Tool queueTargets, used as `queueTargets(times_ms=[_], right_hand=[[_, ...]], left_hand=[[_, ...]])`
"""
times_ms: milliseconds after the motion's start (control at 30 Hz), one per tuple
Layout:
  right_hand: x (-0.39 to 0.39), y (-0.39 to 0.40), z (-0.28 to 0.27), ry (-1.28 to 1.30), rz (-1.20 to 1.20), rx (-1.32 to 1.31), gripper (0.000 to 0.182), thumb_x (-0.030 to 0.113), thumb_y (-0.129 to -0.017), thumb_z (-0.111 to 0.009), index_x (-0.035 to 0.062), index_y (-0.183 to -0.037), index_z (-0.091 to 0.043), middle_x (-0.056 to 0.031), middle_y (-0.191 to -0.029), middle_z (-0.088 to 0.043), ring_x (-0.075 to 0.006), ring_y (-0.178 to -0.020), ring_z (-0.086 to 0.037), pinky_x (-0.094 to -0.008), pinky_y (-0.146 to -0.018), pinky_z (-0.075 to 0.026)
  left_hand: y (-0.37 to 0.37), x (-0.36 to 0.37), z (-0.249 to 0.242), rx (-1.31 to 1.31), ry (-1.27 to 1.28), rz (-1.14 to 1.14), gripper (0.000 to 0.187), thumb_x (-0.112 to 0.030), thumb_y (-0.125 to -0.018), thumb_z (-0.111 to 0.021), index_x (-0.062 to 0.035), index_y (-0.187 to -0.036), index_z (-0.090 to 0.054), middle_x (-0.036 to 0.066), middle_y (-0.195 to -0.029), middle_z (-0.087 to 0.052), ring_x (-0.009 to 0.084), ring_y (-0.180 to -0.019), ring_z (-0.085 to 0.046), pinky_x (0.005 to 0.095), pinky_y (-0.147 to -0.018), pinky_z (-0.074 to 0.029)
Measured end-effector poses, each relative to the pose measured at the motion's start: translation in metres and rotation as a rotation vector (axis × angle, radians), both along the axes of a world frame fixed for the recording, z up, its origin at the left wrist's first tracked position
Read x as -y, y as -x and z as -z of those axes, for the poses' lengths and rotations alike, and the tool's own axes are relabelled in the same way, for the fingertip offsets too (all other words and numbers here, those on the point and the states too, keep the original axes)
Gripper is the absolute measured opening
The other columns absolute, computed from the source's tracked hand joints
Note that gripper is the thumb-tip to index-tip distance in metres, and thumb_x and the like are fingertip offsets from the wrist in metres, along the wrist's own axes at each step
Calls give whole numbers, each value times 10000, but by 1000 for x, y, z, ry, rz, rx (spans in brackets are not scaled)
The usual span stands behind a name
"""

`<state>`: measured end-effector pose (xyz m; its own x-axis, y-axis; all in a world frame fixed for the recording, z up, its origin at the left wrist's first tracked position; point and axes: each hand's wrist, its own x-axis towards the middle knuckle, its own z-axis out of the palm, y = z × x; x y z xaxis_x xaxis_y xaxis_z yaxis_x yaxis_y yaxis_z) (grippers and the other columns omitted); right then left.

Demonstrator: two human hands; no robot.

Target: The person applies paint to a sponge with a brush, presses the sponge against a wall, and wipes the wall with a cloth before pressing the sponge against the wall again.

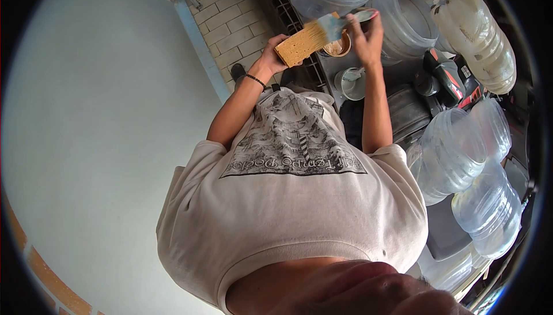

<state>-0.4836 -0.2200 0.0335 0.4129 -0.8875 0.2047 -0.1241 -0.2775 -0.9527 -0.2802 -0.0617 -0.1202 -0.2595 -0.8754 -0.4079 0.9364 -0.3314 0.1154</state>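
My left hand point(272, 55) grips an orange-yellow, pitted block point(295, 48) by its near end, with the fingers wrapped round its side. A wide paintbrush point(332, 27) is in my right hand point(367, 39), its handle between thumb and fingers. The brush head overlaps the far end of the block in this view. Under the brush sits a small tub point(340, 46) with an orange-brown rim and pale contents, partly covered by my right hand. Closer to me stands a whitish pot point(349, 87) with a pale-coated tool inside.
Large clear plastic bottles point(475, 38) and cut bottle pieces point(403, 24) crowd the right side. A black and red power tool point(446, 78) lies among them. On the left is a broad pale blue-grey surface point(103, 102), with a tiled floor point(224, 18) beyond its edge.
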Motion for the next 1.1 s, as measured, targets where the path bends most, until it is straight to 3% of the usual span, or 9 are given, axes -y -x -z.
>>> queueTargets(times_ms=[133, 233, 367, 533, 567, 833, 967, 1033, 1100], right_hand=[[11, 9, -23, 47, 70, -9, 264, 132, -974, -737, 14, -1139, -568, -54, -859, -667, -115, -735, -616, -262, -680, -500], [-20, -10, -35, -58, -34, 149, 249, 124, -963, -744, 2, -1098, -575, -59, -891, -689, -120, -732, -639, -280, -675, -523], [-54, -28, -5, -166, -201, 37, 288, 138, -944, -767, 5, -1104, -569, -42, -883, -670, -96, -741, -612, -271, -670, -506], [-21, -15, -2, -55, -63, 50, 289, 161, -947, -771, -6, -1085, -579, -53, -867, -687, -99, -761, -635, -279, -670, -524], [-12, -7, -7, -89, -59, 60, 225, 94, -974, -725, 0, -1097, -561, -70, -908, -679, -114, -750, -637, -279, -662, -526], [46, 25, -24, 270, 160, -127, 302, 159, -967, -748, -26, -1137, -582, -111, -866, -720, -133, -726, -672, -269, -669, -532], [13, 12, -34, 443, 42, -21, 214, 86, -944, -730, -17, -1083, -604, -140, -888, -735, -174, -738, -712, -322, -686, -567], [-15, 4, -43, 597, -83, -167, 225, -80, -851, -673, 9, -1047, -610, -155, -950, -713, -317, -825, -721, -388, -762, -571], [-31, -5, -38, 723, -306, -162, 310, -96, -771, -665, 45, -1045, -632, -142, -964, -643, -367, -896, -660, -431, -773, -553]], left_hand=[[-4, -4, 7, -102, 50, 11, 512, -333, -911, -569, 23, -1275, -610, 258, -1208, -648, 431, -1026, -642, 480, -810, -536], [-2, -5, 9, -110, 21, -30, 534, -358, -909, -580, 17, -1288, -608, 254, -1219, -648, 433, -1038, -646, 500, -824, -546], [1, -5, -11, -2, 6, -81, 426, -346, -941, -555, -7, -1178, -657, 190, -1157, -689, 354, -1028, -695, 538, -854, -587], [-1, -11, -12, -82, 51, -44, 491, -355, -936, -568, 17, -1251, -628, 236, -1212, -655, 428, -1046, -639, 499, -849, -553], [-1, -10, -10, -97, 76, -13, 506, -357, -936, -565, 21, -1267, -621, 245, -1226, -645, 446, -1042, -618, 480, -847, -540], [-3, -17, -10, -38, 65, -15, 452, -320, -934, -554, 29, -1210, -634, 242, -1149, -653, 408, -982, -619, 446, -803, -522], [-5, -20, -6, -132, 45, -64, 478, -335, -932, -550, 39, -1218, -630, 247, -1145, -662, 411, -981, -640, 468, -799, -531], [-5, -19, -9, -62, 29, -75, 485, -342, -930, -549, 26, -1235, -632, 241, -1160, -669, 406, -1015, -650, 490, -806, -538], [-4, -17, -14, -2, 24, -79, 481, -340, -930, -562, 22, -1238, -637, 222, -1145, -685, 378, -1020, -677, 501, -827, -565]])
